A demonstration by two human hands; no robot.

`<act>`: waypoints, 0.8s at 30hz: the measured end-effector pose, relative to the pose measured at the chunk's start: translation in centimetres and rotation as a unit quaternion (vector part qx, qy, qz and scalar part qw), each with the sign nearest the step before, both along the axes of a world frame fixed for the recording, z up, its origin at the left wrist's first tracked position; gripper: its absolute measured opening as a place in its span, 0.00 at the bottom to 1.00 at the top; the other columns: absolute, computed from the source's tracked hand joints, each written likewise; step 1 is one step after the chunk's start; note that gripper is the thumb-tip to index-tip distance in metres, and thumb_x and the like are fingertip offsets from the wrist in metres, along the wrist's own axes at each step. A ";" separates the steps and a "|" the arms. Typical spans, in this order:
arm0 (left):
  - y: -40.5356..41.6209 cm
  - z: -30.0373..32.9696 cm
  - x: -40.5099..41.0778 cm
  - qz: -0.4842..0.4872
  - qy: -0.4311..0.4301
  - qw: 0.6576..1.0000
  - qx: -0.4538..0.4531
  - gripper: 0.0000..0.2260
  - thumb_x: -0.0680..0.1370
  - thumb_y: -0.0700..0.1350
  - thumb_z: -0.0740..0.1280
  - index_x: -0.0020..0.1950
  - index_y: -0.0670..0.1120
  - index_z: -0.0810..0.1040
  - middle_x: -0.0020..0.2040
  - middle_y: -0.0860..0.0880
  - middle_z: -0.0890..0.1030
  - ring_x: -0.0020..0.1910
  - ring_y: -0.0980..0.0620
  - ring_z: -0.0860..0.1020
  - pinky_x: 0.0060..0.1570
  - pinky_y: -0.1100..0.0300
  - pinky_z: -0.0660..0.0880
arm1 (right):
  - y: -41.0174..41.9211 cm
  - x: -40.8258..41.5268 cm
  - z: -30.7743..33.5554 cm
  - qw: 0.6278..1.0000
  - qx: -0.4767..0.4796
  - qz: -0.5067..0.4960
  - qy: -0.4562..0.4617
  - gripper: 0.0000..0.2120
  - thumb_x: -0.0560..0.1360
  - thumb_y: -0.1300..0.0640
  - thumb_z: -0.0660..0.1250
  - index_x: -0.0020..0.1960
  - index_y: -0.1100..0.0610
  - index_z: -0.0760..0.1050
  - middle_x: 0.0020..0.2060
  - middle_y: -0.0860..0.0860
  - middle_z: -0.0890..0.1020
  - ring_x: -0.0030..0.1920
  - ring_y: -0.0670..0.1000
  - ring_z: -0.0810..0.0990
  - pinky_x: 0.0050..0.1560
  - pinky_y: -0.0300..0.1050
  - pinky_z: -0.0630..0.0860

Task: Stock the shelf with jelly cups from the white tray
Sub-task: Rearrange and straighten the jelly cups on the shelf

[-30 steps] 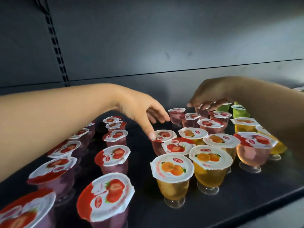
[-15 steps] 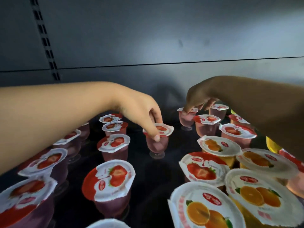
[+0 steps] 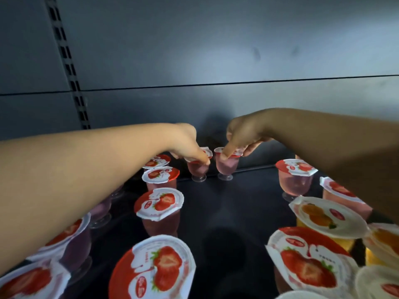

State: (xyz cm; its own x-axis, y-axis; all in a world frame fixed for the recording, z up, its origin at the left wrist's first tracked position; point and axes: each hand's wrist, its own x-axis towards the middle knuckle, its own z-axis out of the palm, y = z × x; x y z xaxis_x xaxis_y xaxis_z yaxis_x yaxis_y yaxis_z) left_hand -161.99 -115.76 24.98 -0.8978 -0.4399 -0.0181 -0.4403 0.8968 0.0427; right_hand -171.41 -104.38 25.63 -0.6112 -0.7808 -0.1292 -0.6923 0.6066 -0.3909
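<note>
Dark glossy metal shelf [image 3: 226, 212] keeps a bare lane down its middle. At its back edge, left hand [image 3: 190, 145] and right hand [image 3: 241, 134] each pinch 1 pink footed strawberry jelly cup [image 3: 197, 169], [image 3: 226, 167]; fingers cover both lids. Front cups are cropped.

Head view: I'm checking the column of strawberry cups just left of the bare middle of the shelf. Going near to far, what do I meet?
Nearest strawberry cup → second strawberry cup → third strawberry cup → fourth strawberry cup, beside the pink cup that the left hand pinches.
</note>
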 end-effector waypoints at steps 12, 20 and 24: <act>0.2 -0.3 0.1 0.029 0.005 0.999 0.021 0.21 0.72 0.60 0.67 0.31 0.44 0.71 0.28 0.48 0.72 0.28 0.51 0.68 0.30 0.62 0.65 | 0.9 1.2 0.2 0.988 0.075 -0.002 0.133 0.16 0.73 0.45 0.67 0.42 0.58 0.73 0.37 0.50 0.73 0.34 0.48 0.73 0.33 0.37 0.71; 1.4 1.0 0.4 0.007 0.004 0.998 -0.066 0.25 0.73 0.65 0.62 0.39 0.41 0.76 0.39 0.45 0.77 0.38 0.46 0.75 0.37 0.59 0.69 | 7.4 2.5 2.7 0.987 0.108 -0.062 0.100 0.20 0.72 0.45 0.68 0.56 0.57 0.72 0.46 0.51 0.77 0.50 0.51 0.77 0.55 0.46 0.76; 2.7 1.3 -0.5 -0.099 0.042 0.991 -0.082 0.28 0.73 0.62 0.65 0.67 0.47 0.71 0.65 0.49 0.74 0.63 0.48 0.72 0.58 0.58 0.69 | 10.7 3.1 2.1 0.985 0.146 -0.093 0.017 0.19 0.71 0.44 0.68 0.56 0.55 0.74 0.52 0.51 0.77 0.56 0.52 0.76 0.58 0.47 0.73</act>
State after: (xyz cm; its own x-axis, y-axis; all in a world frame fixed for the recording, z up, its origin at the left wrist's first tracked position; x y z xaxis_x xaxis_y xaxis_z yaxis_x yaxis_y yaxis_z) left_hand -162.51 -113.08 26.28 -0.9622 -0.2459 0.1171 -0.2562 0.9631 -0.0829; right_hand -168.34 -93.65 27.76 -0.7482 -0.5874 -0.3085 -0.5679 0.8074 -0.1601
